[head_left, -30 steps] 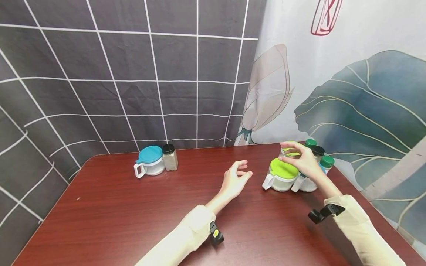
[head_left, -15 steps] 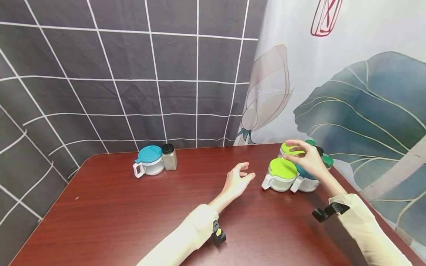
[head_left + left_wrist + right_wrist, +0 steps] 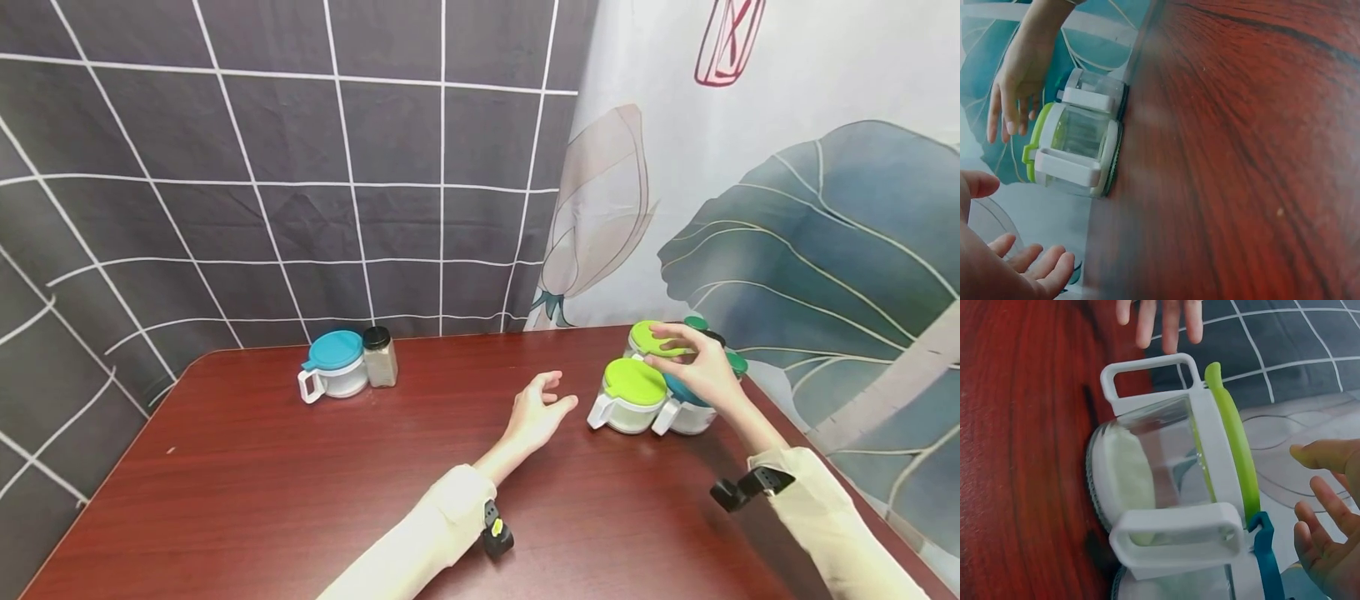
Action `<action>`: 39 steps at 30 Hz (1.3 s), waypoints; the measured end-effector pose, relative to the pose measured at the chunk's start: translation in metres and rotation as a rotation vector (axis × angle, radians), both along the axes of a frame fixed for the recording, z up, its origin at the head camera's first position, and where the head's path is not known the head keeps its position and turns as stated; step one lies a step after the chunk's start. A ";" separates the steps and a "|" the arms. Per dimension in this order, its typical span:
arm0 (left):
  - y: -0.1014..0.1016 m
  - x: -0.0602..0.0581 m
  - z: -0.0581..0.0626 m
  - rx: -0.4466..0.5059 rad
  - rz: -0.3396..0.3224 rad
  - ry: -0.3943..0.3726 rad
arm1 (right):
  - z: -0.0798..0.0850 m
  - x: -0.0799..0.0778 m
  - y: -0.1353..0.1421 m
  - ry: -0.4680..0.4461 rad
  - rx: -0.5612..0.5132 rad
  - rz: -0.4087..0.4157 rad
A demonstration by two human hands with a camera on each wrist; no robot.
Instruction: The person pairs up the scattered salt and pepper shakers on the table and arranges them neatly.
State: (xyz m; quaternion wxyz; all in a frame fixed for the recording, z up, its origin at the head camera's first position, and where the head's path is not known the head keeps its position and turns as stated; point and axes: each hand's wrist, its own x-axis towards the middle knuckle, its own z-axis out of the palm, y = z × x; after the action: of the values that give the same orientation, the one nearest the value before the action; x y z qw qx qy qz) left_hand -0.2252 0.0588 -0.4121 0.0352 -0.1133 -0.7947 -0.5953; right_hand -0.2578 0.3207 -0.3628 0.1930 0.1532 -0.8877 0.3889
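Note:
My right hand, fingers spread and loosely bent, hovers over a cluster of seasoning jars at the table's right. Beneath and beside it are a front jar with a lime-green lid, a second lime-lidded jar behind, and a blue-lidded jar partly hidden by the hand. In the right wrist view, the front jar holds pale contents, and the fingers stay apart from its lid. My left hand hangs over the middle of the table with thumb and fingers apart, holding nothing, left of the jars.
Green-capped bottles stand behind the right hand, mostly covered. Farther left on the red-brown table sit a blue-lidded jar and a black-capped shaker, side by side. A grid-patterned cloth rises behind the table.
My right fingers, at the rear lime-lidded jar a second ago, have drawn back rightward and slightly down from it. My left hand has shifted a little to the right.

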 end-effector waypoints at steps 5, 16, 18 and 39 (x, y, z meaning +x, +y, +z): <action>0.004 0.001 -0.004 0.015 -0.004 -0.012 | -0.002 0.001 0.003 0.005 -0.018 -0.009; 0.011 0.005 -0.010 0.038 -0.011 -0.033 | -0.003 0.005 0.011 0.032 -0.032 -0.031; 0.012 0.005 -0.010 0.044 -0.017 -0.038 | -0.002 0.005 0.012 0.044 -0.028 -0.025; 0.024 0.005 -0.012 0.039 -0.038 -0.024 | -0.008 0.006 0.032 0.117 -0.054 -0.069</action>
State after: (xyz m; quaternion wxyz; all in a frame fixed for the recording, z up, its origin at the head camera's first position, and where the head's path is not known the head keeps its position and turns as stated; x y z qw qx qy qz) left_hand -0.2202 0.0826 -0.4239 0.0165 -0.1205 -0.7811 -0.6124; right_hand -0.2515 0.3528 -0.3705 0.2617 0.1398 -0.8690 0.3960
